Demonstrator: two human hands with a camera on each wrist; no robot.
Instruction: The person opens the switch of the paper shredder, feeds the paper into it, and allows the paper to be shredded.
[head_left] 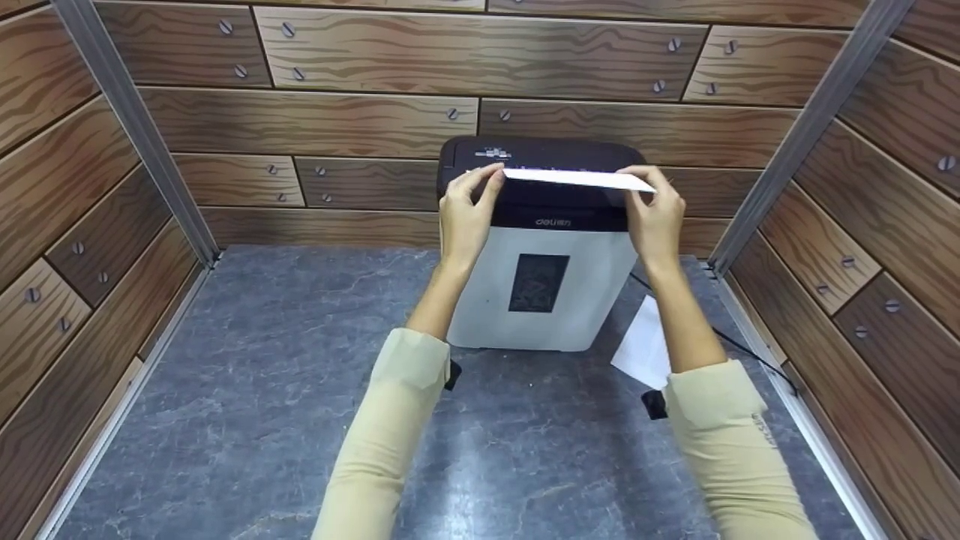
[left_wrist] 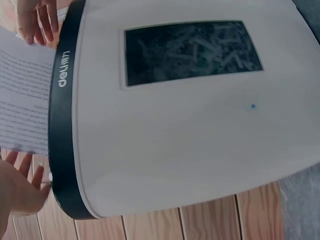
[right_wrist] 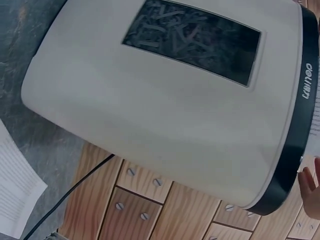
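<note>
Upright on the floor stands a paper shredder [head_left: 472,300] with a pale body, a dark top and a dark window, through which shredded strips [right_wrist: 175,30] show. Above its top, a white sheet of paper [head_left: 574,178] is seen nearly edge-on; the left wrist view shows printed lines on it. My left hand [head_left: 466,221] pinches the sheet's left end between thumb and fingers. At the other end my right hand [head_left: 658,217] pinches it likewise. The sheet's lower edge is hidden behind the dark rim, so I cannot tell whether it is in the slot.
Another printed sheet [head_left: 643,345] lies on the dark marbled floor [head_left: 300,390], right of the shredder. A black cord [head_left: 754,354] runs from behind the shredder to the right wall. Wood-patterned walls [head_left: 480,52] with metal corner posts [head_left: 139,127] enclose the space.
</note>
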